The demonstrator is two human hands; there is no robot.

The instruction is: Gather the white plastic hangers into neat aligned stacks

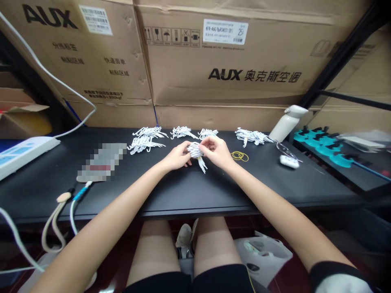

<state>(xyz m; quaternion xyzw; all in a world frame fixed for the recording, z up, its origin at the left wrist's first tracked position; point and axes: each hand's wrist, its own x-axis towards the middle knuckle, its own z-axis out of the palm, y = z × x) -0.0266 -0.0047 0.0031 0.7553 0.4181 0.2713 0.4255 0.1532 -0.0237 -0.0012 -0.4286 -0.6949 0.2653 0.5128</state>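
"AUX" (225, 75) on brown cardboard (183, 77)

A small bundle of thin white strands (195, 149), gripped from its 9 o'clock and 2 o'clock sides, has a rounded, bunched top and narrows at a spot with a hint of yellow, too small to make out, below which its loose ends splay toward 5 o'clock; whether it touches the surface beneath is unclear. From it, similar white clusters with hooked or straggling ends lie flat: a heaped pair (143, 143) toward 10 o'clock, one cluster (182, 132) near 11, another (208, 133) near 1, and a wider, tangled one (251, 136) between 2 and 3.
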